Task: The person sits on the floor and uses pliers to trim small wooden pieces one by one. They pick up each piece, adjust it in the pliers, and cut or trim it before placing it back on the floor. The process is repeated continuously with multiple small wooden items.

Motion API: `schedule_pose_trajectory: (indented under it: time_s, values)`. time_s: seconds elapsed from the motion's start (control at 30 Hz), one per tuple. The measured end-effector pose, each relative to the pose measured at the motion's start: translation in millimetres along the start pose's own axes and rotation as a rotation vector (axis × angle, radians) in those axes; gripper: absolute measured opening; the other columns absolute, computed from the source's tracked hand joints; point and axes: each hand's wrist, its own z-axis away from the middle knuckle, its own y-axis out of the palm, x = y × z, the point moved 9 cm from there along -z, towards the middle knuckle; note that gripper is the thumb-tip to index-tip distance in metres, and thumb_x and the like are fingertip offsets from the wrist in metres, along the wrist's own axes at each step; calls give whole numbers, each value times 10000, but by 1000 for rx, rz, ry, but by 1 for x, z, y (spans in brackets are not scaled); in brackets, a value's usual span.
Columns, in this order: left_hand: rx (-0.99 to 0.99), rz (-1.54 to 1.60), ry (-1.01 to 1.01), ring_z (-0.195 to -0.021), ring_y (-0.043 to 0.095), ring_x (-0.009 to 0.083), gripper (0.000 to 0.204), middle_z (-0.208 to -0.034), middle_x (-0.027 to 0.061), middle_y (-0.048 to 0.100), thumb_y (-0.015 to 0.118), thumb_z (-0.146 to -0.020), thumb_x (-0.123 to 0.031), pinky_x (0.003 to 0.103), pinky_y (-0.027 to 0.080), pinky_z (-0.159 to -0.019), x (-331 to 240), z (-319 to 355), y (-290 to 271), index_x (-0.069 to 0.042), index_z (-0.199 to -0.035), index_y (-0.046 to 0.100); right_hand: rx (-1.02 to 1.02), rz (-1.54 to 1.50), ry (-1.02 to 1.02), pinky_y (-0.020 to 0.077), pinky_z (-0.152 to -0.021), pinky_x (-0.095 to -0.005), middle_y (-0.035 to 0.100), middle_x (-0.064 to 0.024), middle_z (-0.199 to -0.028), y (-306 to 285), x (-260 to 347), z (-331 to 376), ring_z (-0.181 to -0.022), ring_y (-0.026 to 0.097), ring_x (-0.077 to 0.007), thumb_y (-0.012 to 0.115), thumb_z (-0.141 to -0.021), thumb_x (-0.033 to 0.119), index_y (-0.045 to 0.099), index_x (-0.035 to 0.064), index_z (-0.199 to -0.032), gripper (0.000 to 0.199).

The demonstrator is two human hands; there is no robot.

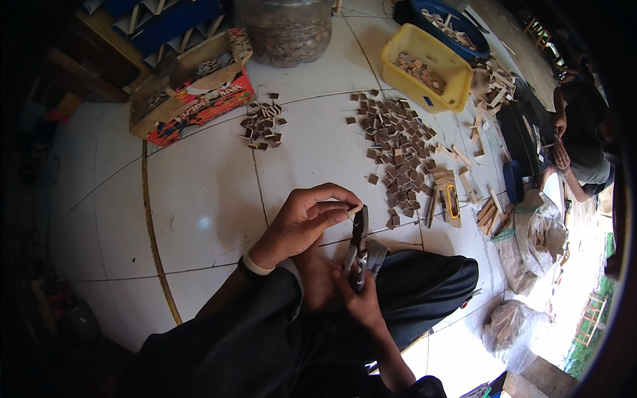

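The person is sitting on the white floor [206,192], and the right hand [361,302] is gripping a pair of pliers [359,249], fingers wrapped tight around the handles. The left hand [302,222] is pinching a small wood strip [353,211] between thumb and fingertips, feeding its end into the pliers' tip, just in front of the knees. Beyond the pliers, a big pile of cut pieces [395,149] is lying spread over the floor, so a good share looks done. A smaller pile [263,125] is sitting left of it. Right of the big pile, uncut strips [488,215] are waiting, so more seems left. Farther off, a yellow tub [424,66] is holding more pieces.
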Motion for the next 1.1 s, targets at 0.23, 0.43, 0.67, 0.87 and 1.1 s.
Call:
schedule_pose_trajectory:
  time_s: [0.23,0.43,0.67,0.87,1.1]
  values:
    - [-68,-35,-14,-1270,626,199,257,-1260,125,693,620,-1034,-46,358,454,-1152,18,1,-16,67,-1260,665,-200,384,-246,506,-623,-373,640,-122,-746,-16,25,-3,-656,670,-237,697,-999,117,596,1,-1117,193]
    - [-82,-15,56,-1272,610,192,283,-1272,119,699,607,-1020,-38,368,438,-1154,40,2,-42,60,-1276,678,-311,608,-313,525,-624,-479,660,-242,-791,-17,30,-9,-720,682,-474,676,-972,70,565,1,-1164,232]
    - [-69,-19,107,-1234,607,170,265,-1238,85,658,632,-990,1,346,465,-1114,35,9,-54,49,-1246,684,-424,829,-351,527,-703,-557,687,-299,-929,-26,39,-14,-871,669,-539,688,-950,65,570,-2,-1241,321]
    - [-345,-279,-93,-1099,653,102,297,-1212,56,717,717,-1007,-112,290,529,-981,57,10,-116,24,-1270,697,-401,468,-344,519,-703,-495,670,-267,-901,-43,28,-18,-814,673,-451,673,-998,107,575,-30,-1166,238]
    - [-1168,-35,-112,-1011,678,183,273,-1110,58,727,664,-1012,-205,343,524,-937,108,64,-206,-14,-1198,723,-391,73,-173,504,-684,-322,726,-80,-927,-80,3,-24,-788,616,-105,641,-1066,181,636,-31,-1231,268]
